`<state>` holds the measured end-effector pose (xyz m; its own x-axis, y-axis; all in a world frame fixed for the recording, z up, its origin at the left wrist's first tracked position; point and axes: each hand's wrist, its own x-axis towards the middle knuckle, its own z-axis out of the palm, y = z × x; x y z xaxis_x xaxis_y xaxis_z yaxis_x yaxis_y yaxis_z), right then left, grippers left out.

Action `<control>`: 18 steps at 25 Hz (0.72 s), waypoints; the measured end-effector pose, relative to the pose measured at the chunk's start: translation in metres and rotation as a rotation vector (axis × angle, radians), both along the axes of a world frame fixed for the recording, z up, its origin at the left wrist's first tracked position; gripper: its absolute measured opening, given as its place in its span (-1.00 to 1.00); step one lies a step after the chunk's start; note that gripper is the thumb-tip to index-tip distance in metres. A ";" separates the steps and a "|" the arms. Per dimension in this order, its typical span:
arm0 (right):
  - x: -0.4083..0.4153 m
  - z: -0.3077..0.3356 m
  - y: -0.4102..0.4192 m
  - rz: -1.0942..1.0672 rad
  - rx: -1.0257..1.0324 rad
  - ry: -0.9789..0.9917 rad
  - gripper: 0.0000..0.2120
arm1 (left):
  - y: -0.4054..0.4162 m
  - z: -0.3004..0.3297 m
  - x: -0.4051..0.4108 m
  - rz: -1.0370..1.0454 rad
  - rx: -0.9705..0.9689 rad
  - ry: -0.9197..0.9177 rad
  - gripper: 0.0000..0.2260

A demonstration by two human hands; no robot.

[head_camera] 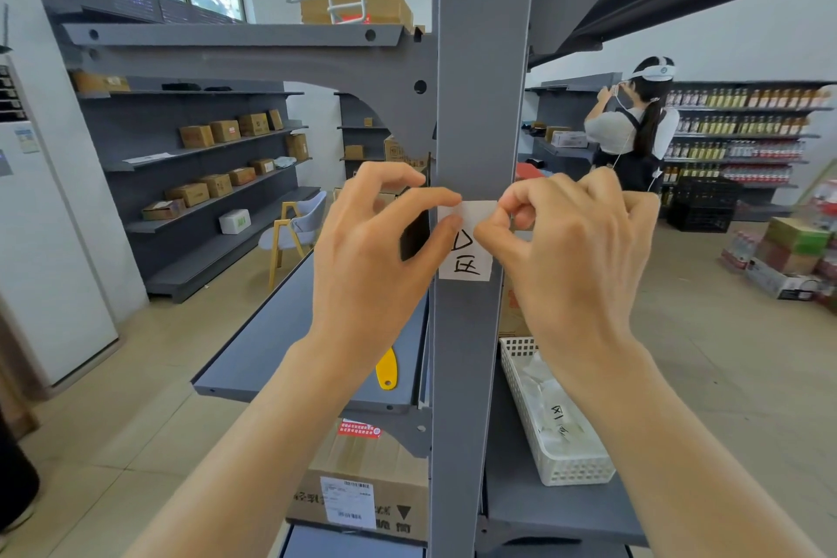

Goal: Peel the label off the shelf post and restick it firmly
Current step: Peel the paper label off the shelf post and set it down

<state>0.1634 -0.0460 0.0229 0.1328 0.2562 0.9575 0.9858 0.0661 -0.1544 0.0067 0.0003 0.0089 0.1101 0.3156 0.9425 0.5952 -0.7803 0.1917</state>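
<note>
A white paper label (471, 261) with black handwritten marks sits on the front face of the grey upright shelf post (471, 59), at chest height. My left hand (376, 254) is at the label's upper left, thumb and forefinger pinching its top left corner. My right hand (575, 245) is at the upper right, with thumb and forefinger pinched on the top right corner. The label's lower part lies flat against the post. Its top edge is partly hidden by my fingertips.
A white perforated basket (566, 467) with paper slips rests on the shelf right of the post. A yellow tag (386, 369) lies on the left shelf, cardboard boxes (362, 494) below. A person stands at stocked shelves at the back right.
</note>
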 end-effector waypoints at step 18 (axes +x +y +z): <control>-0.006 -0.013 0.001 0.095 0.008 -0.020 -0.84 | 0.003 -0.003 -0.004 0.017 0.030 -0.002 -0.78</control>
<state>0.1571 -0.0451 0.0096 0.0888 0.2586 0.9619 0.9779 0.1609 -0.1335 0.0022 0.0029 0.0059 0.1033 0.2894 0.9516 0.6081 -0.7755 0.1698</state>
